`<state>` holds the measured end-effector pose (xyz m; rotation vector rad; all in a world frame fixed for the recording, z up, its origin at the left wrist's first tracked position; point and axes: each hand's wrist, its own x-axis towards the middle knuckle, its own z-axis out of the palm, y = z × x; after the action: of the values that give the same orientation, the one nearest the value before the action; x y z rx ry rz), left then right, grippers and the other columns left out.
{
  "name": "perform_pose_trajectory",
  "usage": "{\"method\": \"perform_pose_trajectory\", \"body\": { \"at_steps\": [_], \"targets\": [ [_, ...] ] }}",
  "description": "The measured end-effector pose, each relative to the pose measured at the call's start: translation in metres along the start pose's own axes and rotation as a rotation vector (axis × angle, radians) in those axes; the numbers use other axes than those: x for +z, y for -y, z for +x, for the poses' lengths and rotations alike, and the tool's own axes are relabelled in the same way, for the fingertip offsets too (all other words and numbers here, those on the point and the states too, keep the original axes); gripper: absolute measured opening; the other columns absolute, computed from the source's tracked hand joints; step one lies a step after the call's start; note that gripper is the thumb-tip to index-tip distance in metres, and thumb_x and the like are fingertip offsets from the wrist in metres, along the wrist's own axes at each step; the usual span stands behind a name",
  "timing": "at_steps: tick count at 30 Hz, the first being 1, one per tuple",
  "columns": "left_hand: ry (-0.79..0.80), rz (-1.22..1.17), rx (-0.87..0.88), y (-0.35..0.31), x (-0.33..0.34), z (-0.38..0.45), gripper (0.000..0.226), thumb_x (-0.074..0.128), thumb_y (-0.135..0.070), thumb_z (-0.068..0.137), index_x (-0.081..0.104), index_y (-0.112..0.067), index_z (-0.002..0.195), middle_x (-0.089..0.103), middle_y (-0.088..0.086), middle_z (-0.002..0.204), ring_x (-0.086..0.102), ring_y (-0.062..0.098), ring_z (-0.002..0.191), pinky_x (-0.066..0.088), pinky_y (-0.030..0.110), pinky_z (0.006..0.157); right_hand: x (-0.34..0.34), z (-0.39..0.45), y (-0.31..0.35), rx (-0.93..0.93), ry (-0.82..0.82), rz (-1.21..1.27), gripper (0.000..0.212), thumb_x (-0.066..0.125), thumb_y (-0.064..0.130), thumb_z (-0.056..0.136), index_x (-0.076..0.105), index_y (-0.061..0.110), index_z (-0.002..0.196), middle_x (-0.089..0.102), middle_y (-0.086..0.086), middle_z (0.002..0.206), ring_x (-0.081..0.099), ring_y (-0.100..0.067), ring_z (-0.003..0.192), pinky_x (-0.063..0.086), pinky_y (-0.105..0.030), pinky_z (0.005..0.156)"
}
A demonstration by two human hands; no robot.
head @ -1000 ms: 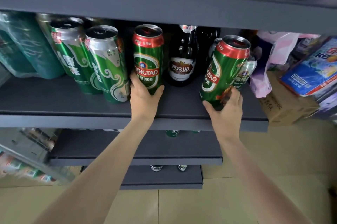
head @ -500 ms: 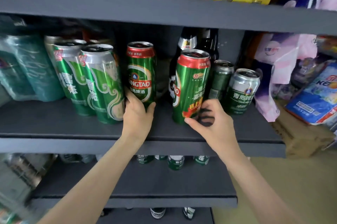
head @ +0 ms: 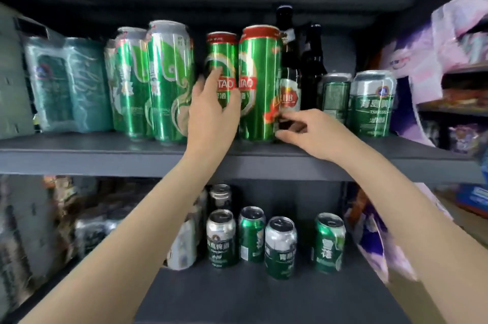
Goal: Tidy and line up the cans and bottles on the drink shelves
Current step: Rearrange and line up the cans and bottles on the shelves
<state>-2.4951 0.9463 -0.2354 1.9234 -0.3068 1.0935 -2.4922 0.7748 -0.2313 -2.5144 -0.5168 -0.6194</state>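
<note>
1. While both arms reach up to the upper shelf (head: 79, 154), head view shows two red-top green cans side by side near its front edge: left red-top can (head: 221, 59) and right red-top can (head: 260, 81), touching or nearly so, both upright.
2. Left hand (head: 211, 115) wraps the lower front of the left red-top can, fingers curled round it, thumb toward the neighbour can.
3. Right hand (head: 314, 131) sits at the base of the right red-top can, on its right side; fingertips curled against the can wall, thumb low near the shelf. Looks like a light pinch, not a full wrap.
4. Left of the pair: two tall green-white cans (head: 169, 81), just beside the left hand. No gap to speak of there.
5. Behind and right: two dark bottles (head: 313, 67), then two short cans (head: 372, 102) near the shelf's right end. Open shelf strip between right hand and short cans.
6. Far left: shrink-wrapped pack (head: 68, 86).
7. Lower shelf (head: 237, 294): loose cluster of short cans (head: 280, 247), uneven rows, wide bare front area.
8. Motion blur at the edges; labels partly unreadable.
</note>
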Motion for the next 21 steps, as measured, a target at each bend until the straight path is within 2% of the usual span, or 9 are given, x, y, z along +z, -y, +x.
{"method": "perform_pose_trajectory", "body": {
  "at_steps": [1, 3, 4, 6, 9, 12, 15, 17, 21],
  "targets": [
    [-0.018, 0.049, 0.079, 0.0, 0.0, -0.005, 0.056, 0.047, -0.033, 0.096, 0.027, -0.025, 0.147, 0.02, 0.005, 0.154, 0.029, 0.021, 0.137, 0.027, 0.021, 0.105, -0.002, -0.001, 0.0, 0.019, -0.046, 0.071, 0.045, 0.059, 0.035, 0.09, 0.051, 0.027, 0.133, 0.055, 0.007, 0.107, 0.054, -0.012, 0.093, 0.041, -0.024, 0.081],
    [0.014, 0.19, 0.305, -0.001, 0.001, -0.014, 0.064, 0.053, -0.038, 0.091, 0.024, -0.026, 0.147, 0.013, 0.008, 0.156, 0.013, 0.023, 0.144, 0.023, 0.039, 0.114, -0.009, 0.007, 0.002, 0.089, -0.228, 0.298, 0.032, 0.064, 0.027, 0.087, 0.062, 0.022, 0.119, 0.063, 0.004, 0.105, 0.063, -0.017, 0.092, 0.051, -0.031, 0.086],
    [0.042, 0.311, 0.399, 0.002, 0.004, -0.016, 0.066, 0.053, -0.041, 0.089, 0.023, -0.029, 0.147, 0.011, 0.009, 0.157, 0.008, 0.026, 0.144, 0.016, 0.046, 0.116, -0.014, 0.016, 0.003, 0.117, -0.305, 0.338, 0.029, 0.067, 0.026, 0.086, 0.064, 0.018, 0.114, 0.064, 0.001, 0.102, 0.063, -0.017, 0.093, 0.051, -0.031, 0.086],
    [0.087, 0.551, 0.485, 0.005, 0.008, -0.016, 0.065, 0.045, -0.05, 0.088, 0.024, -0.033, 0.146, 0.009, 0.009, 0.157, 0.003, 0.031, 0.144, 0.005, 0.048, 0.112, -0.019, 0.037, 0.003, 0.177, -0.327, 0.326, 0.04, 0.069, 0.028, 0.084, 0.055, 0.01, 0.116, 0.06, -0.004, 0.109, 0.057, -0.017, 0.099, 0.045, -0.026, 0.083],
    [0.102, 0.659, 0.479, 0.003, 0.009, -0.016, 0.061, 0.041, -0.053, 0.089, 0.024, -0.038, 0.146, 0.003, 0.007, 0.158, -0.003, 0.033, 0.144, 0.002, 0.05, 0.112, -0.013, 0.061, 0.003, 0.279, -0.216, 0.586, 0.069, 0.071, 0.024, 0.082, 0.032, 0.008, 0.137, 0.051, -0.008, 0.129, 0.052, -0.021, 0.115, 0.042, -0.028, 0.092],
    [0.121, 0.648, 0.432, 0.003, 0.01, -0.017, 0.064, 0.046, -0.048, 0.092, 0.015, -0.042, 0.147, -0.009, 0.003, 0.158, -0.01, 0.03, 0.144, 0.001, 0.048, 0.114, -0.006, 0.069, -0.005, 0.286, -0.125, 0.844, 0.069, 0.07, 0.014, 0.082, 0.032, 0.011, 0.14, 0.055, -0.011, 0.129, 0.057, -0.023, 0.112, 0.046, -0.036, 0.098],
    [0.141, 0.632, 0.404, 0.0, 0.008, -0.017, 0.065, 0.045, -0.044, 0.092, 0.009, -0.044, 0.146, -0.014, 0.0, 0.157, -0.013, 0.029, 0.144, 0.0, 0.048, 0.115, -0.01, 0.071, -0.007, 0.251, -0.159, 0.815, 0.069, 0.071, 0.012, 0.079, 0.035, 0.015, 0.138, 0.059, -0.005, 0.118, 0.06, -0.022, 0.106, 0.049, -0.039, 0.095],
    [0.139, 0.611, 0.397, 0.0, 0.008, -0.017, 0.065, 0.047, -0.043, 0.091, 0.011, -0.044, 0.146, -0.012, 0.001, 0.157, -0.01, 0.029, 0.144, 0.001, 0.047, 0.115, -0.014, 0.069, -0.007, 0.229, -0.178, 0.764, 0.068, 0.073, 0.017, 0.075, 0.04, 0.018, 0.134, 0.061, -0.003, 0.115, 0.062, -0.021, 0.103, 0.05, -0.042, 0.094],
    [0.11, 0.586, 0.39, 0.0, 0.008, -0.016, 0.064, 0.05, -0.041, 0.089, 0.019, -0.04, 0.145, -0.007, 0.002, 0.158, -0.006, 0.03, 0.144, 0.003, 0.048, 0.115, -0.03, 0.053, -0.007, 0.195, -0.115, 0.743, 0.067, 0.078, 0.025, 0.072, 0.043, 0.024, 0.129, 0.061, 0.0, 0.115, 0.061, -0.018, 0.103, 0.051, -0.041, 0.091]
  ]
}}
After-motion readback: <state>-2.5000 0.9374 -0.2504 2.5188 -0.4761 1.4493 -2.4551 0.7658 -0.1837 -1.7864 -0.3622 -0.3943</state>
